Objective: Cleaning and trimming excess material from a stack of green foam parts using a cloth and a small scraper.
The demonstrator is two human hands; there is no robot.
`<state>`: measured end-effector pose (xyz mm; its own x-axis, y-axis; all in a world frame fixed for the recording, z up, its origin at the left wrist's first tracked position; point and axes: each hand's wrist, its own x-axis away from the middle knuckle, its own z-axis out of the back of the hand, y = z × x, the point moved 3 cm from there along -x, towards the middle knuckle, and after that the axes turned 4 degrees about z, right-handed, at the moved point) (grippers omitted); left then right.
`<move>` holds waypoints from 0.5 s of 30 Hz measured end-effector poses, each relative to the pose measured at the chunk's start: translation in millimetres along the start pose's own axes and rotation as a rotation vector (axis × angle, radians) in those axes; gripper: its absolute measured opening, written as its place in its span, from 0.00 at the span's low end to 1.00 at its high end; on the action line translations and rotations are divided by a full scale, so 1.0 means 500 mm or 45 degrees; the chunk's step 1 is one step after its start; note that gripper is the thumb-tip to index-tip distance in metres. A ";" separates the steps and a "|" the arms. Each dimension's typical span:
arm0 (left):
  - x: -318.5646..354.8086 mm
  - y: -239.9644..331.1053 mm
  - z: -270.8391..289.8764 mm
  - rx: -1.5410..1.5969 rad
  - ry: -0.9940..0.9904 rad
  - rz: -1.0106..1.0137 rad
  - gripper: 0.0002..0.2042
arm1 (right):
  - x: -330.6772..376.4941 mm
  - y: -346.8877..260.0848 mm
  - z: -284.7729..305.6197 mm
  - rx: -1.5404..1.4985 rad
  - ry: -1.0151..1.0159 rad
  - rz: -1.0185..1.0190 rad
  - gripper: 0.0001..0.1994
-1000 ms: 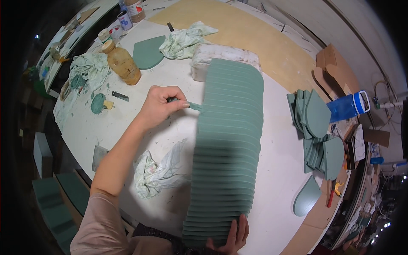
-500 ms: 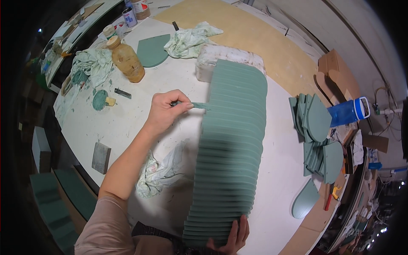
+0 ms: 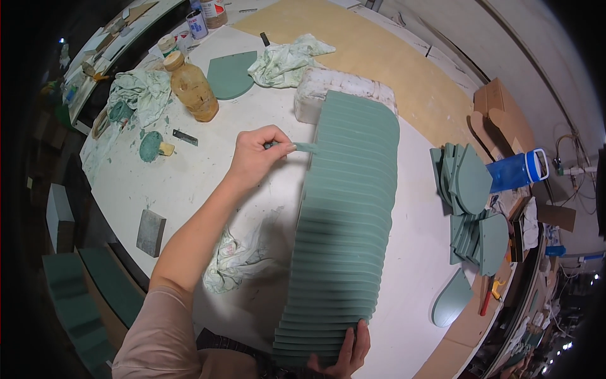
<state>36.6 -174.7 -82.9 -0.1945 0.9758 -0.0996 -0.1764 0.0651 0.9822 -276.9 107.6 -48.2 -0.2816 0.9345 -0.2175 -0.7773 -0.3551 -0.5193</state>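
A long green panel (image 3: pixel 344 208) with raised ribs across it and a rounded right side lies lengthwise before me. Its far end rests on a white padded block (image 3: pixel 309 98). My left hand (image 3: pixel 260 155) is pinched around a narrow green-smeared strip (image 3: pixel 305 147), whose tip touches the panel's left edge near the far end. Whether the strip is a scraper or something softer, I cannot tell. At the near end my right hand (image 3: pixel 353 354) grips the panel, its fingers on the right edge. A crumpled, stained cloth (image 3: pixel 230 262) lies left of the panel.
On the left are a grey block (image 3: pixel 151 233), a dark flat blade (image 3: pixel 185 137), a green-smeared round pad (image 3: pixel 151 146) and a jar of brownish liquid (image 3: pixel 192 91). Stacked green curved pieces (image 3: pixel 470 180) and a blue jug (image 3: pixel 508 172) stand right.
My left hand has moved slightly away from me along the panel's left edge, taking the strip with it. My right hand keeps its place at the near end.
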 end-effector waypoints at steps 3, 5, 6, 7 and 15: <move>-0.001 -0.006 -0.001 0.077 0.046 0.021 0.03 | 0.002 0.001 -0.001 0.004 0.017 0.001 0.42; 0.000 -0.008 -0.001 0.129 0.067 0.029 0.03 | 0.001 0.001 -0.001 0.011 0.027 0.007 0.42; 0.003 -0.005 0.000 0.104 0.045 0.033 0.03 | -0.001 0.000 -0.001 0.010 0.027 0.007 0.42; 0.004 -0.002 0.000 0.079 0.023 0.037 0.03 | -0.002 -0.003 0.001 0.007 0.028 0.001 0.42; 0.006 -0.011 -0.002 0.076 0.031 0.018 0.03 | 0.001 0.003 -0.004 0.021 0.042 0.034 0.42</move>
<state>35.9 -172.4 -88.6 -0.2205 0.9714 -0.0887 -0.1157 0.0642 0.9912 -277.1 107.7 -51.0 -0.2841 0.9233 -0.2583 -0.7792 -0.3794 -0.4990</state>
